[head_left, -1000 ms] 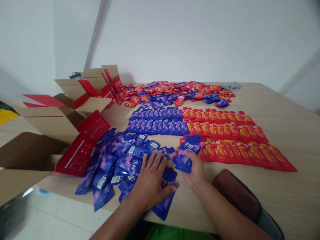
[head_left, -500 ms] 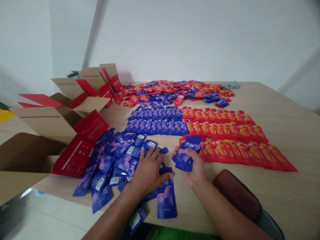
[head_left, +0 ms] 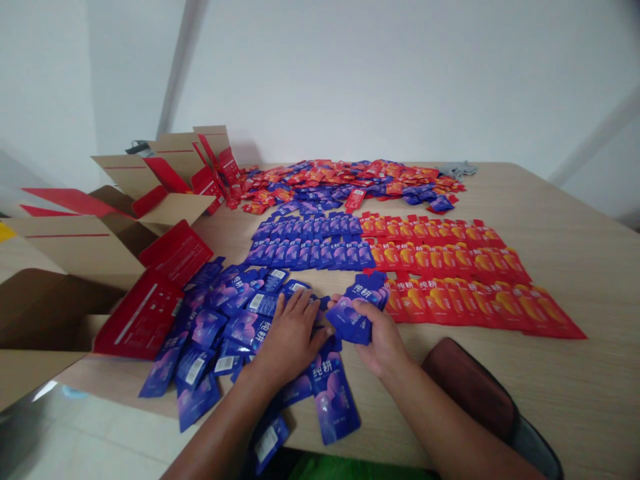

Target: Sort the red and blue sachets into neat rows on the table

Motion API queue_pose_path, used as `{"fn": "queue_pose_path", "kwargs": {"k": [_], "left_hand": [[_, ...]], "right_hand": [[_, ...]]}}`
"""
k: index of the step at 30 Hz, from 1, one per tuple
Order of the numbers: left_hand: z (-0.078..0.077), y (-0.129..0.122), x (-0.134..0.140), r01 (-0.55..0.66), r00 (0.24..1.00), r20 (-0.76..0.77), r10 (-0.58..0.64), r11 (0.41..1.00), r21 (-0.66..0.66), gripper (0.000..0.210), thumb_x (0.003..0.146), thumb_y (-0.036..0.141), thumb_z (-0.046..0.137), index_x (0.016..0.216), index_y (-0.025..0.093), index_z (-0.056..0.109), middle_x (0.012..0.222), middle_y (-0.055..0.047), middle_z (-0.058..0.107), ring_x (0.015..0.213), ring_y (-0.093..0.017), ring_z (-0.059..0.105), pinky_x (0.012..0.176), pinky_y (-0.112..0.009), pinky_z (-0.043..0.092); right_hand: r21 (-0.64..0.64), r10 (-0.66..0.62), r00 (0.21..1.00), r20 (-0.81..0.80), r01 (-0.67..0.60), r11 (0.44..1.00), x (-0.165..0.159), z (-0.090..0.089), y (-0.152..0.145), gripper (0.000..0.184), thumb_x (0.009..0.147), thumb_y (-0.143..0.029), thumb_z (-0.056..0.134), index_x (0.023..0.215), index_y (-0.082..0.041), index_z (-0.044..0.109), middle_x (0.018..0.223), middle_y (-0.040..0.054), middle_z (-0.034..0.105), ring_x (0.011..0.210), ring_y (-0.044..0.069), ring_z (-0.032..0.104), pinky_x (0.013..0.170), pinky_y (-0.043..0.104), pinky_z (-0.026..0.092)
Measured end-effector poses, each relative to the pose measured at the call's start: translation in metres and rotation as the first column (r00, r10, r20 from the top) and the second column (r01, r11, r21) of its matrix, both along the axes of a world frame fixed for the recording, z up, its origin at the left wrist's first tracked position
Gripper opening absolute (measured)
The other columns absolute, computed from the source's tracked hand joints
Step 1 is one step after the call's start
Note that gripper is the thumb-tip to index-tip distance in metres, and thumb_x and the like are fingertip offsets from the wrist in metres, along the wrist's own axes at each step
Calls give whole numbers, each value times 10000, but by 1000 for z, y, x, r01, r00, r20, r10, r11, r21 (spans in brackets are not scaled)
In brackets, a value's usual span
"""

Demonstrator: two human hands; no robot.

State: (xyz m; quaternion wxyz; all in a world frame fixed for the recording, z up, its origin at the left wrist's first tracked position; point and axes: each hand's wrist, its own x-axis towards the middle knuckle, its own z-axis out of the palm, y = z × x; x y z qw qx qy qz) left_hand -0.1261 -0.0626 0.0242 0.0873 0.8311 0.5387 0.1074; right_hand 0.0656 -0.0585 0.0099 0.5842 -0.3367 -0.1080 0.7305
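Note:
My left hand (head_left: 291,337) lies over a loose pile of blue-purple sachets (head_left: 247,328), its fingers stretched out and the thumb apart. Just to its right, my right hand (head_left: 377,340) holds a small fanned stack of blue sachets (head_left: 353,313), the thumb pressed on top. One single blue sachet (head_left: 334,407) lies face up below the hands, near the table's front edge. Beyond the hands, overlapping rows of blue sachets (head_left: 310,252) adjoin rows of red-orange sachets (head_left: 450,300) on the right.
Opened cardboard boxes (head_left: 75,250) with red flaps stand along the left side. At the back lies a mixed heap of red and blue sachets (head_left: 330,177), with a grey cloth (head_left: 457,170) beside it. A dark red case (head_left: 470,387) rests on the table (head_left: 565,267) near my right forearm.
My right hand has moved slightly left with its stack, nearer my left hand. The single sachet at the front has turned and shifted slightly. The whole view has shifted a little.

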Motion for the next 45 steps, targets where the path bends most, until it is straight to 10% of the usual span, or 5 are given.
{"fn": "queue_pose_path", "kwargs": {"k": [28, 35, 40, 45], "left_hand": [[-2, 58, -2, 172, 910, 368, -190, 982, 82, 353, 1014, 150, 501, 1276, 181, 736, 1301, -145, 699, 1262, -267, 646, 1122, -461, 522], [37, -26, -64, 221, 959, 169, -230, 973, 69, 664, 1003, 446, 650, 1629, 346, 452, 1720, -75, 393, 1595, -343, 347, 1329, -611, 225], [6, -102, -85, 274, 962, -5, -274, 962, -12, 1065, 880, 691, 712, 1734, 326, 191, 1767, -114, 265, 1634, -426, 197, 1317, -679, 152], [-20, -114, -52, 263, 960, -122, -253, 962, 76, 1029, 908, 780, 607, 1730, 299, 217, 1785, -130, 197, 1636, -445, 173, 1301, -721, 82]], "right_hand": [[59, -105, 993, -51, 108, 992, 9, 0, 4, 318, 775, -275, 807, 1078, -193, 751, 1024, 84, 828, 956, 280, 785, 911, 424, 615], [56, -90, 995, -40, 92, 994, 8, 0, 5, 294, 772, -280, 800, 1047, -183, 758, 1002, 88, 823, 949, 272, 775, 858, 393, 618], [35, -67, 997, -41, 69, 997, 5, 4, 2, 268, 753, -283, 815, 997, -179, 773, 992, 85, 826, 928, 275, 775, 831, 393, 626], [58, -85, 996, -35, 87, 995, 2, 7, -1, 259, 719, -263, 830, 961, -194, 768, 956, 72, 828, 905, 270, 780, 819, 381, 634]]}}
